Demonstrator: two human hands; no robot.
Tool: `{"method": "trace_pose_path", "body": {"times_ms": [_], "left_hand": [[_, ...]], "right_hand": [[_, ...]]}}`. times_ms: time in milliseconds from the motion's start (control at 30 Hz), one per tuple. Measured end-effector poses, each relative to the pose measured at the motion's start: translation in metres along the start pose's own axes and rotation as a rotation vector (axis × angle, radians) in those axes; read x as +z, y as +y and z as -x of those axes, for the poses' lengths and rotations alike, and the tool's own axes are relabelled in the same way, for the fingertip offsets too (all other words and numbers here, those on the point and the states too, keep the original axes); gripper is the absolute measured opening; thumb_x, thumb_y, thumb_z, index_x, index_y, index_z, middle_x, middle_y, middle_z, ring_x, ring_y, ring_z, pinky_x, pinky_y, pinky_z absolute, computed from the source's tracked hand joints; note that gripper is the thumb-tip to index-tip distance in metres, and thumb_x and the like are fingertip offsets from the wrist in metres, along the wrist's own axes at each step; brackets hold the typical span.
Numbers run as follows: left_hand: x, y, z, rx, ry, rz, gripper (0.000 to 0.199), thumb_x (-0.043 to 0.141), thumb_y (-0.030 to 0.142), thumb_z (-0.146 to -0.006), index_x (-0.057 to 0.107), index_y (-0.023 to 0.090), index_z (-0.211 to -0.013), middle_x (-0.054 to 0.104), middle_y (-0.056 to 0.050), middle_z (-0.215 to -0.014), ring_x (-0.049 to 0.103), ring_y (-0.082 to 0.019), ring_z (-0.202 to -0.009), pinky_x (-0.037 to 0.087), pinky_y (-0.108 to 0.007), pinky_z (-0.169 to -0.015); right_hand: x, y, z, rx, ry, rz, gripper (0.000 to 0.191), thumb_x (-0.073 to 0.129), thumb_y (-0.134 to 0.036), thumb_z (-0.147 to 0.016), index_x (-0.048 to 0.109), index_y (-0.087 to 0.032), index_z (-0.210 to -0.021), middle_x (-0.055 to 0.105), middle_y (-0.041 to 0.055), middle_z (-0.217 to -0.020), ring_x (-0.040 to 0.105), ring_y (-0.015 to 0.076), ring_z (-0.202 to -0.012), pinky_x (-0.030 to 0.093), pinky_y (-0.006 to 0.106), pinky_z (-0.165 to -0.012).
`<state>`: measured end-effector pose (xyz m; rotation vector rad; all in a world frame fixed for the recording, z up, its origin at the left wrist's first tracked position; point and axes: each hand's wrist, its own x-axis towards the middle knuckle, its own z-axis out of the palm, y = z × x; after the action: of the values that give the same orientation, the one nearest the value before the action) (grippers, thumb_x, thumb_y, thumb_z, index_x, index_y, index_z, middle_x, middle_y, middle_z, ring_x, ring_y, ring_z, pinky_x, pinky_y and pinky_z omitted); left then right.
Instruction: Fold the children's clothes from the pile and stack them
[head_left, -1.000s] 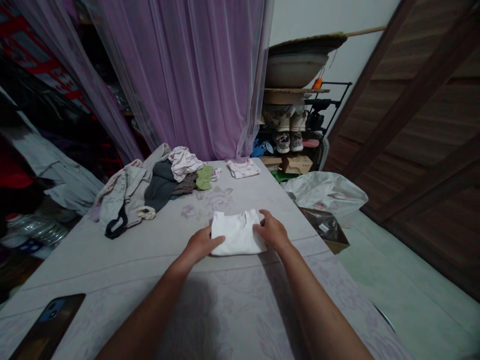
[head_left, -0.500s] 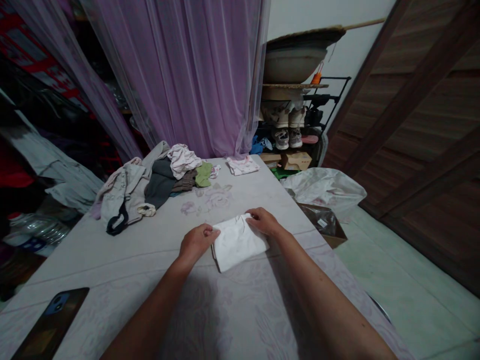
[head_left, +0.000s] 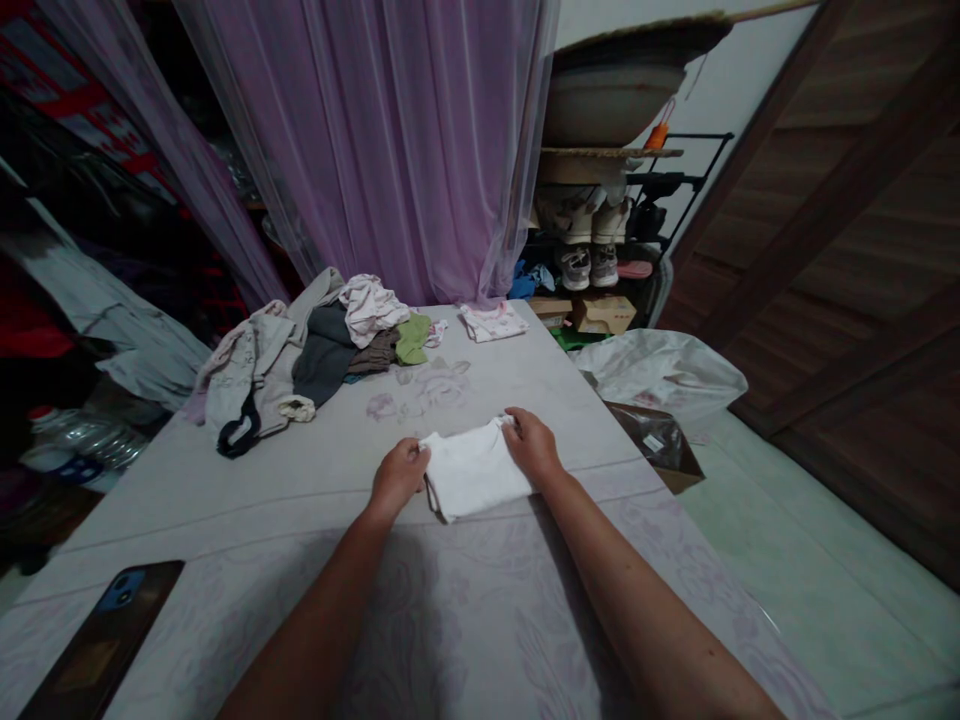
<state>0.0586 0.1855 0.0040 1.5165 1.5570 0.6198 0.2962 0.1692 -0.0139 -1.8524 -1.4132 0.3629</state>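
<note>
A white garment (head_left: 480, 468), folded into a rough rectangle, is held between my two hands over the middle of the table; its exact kind is unclear. My left hand (head_left: 400, 475) pinches its upper left corner, thumb on top. At the upper right corner, the fingers of my right hand (head_left: 531, 446) are closed on the fabric. Beyond it, near the far edge, lies a folded white cloth with pink marks (head_left: 493, 322). To the left is a heap of rumpled clothes (head_left: 322, 350), with grey, dark, green and patterned pieces.
A phone (head_left: 97, 640) lies at the table's near left. Purple curtains (head_left: 405, 150) hang behind the table (head_left: 300, 510). Right of it are a shoe rack with shoes (head_left: 589, 265), a plastic bag (head_left: 667, 370) and an open cardboard box (head_left: 660, 450) on the floor.
Both hands still grip the white garment. Its top edge is now drawn straighter between them, and its near edge sits slightly farther away. The camera view has shifted a little.
</note>
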Motion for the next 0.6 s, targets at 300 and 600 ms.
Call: {"method": "trace_pose_path", "body": {"times_ms": [300, 600], "left_hand": [[-0.001, 0.004, 0.033, 0.017, 0.021, -0.110, 0.071, 0.062, 0.046, -0.083, 0.036, 0.019, -0.143, 0.070, -0.006, -0.102, 0.063, -0.013, -0.065, 0.046, -0.025, -0.062], [0.016, -0.012, 0.103, 0.065, -0.001, -0.219, 0.071, 0.065, 0.028, -0.076, 0.038, 0.024, -0.141, 0.068, 0.001, -0.097, 0.058, -0.010, -0.061, 0.043, -0.024, -0.065]], "right_hand": [[-0.021, -0.004, 0.027, 0.072, -0.019, 0.071, 0.053, 0.049, -0.032, -0.086, 0.050, -0.014, -0.136, 0.065, 0.0117, -0.116, 0.063, 0.0188, -0.086, 0.049, 0.033, -0.084], [-0.030, -0.017, 0.074, 0.166, -0.055, 0.271, 0.052, 0.042, -0.037, -0.094, 0.042, -0.021, -0.143, 0.070, 0.0047, -0.098, 0.065, 0.0193, -0.084, 0.045, 0.027, -0.073]]}}
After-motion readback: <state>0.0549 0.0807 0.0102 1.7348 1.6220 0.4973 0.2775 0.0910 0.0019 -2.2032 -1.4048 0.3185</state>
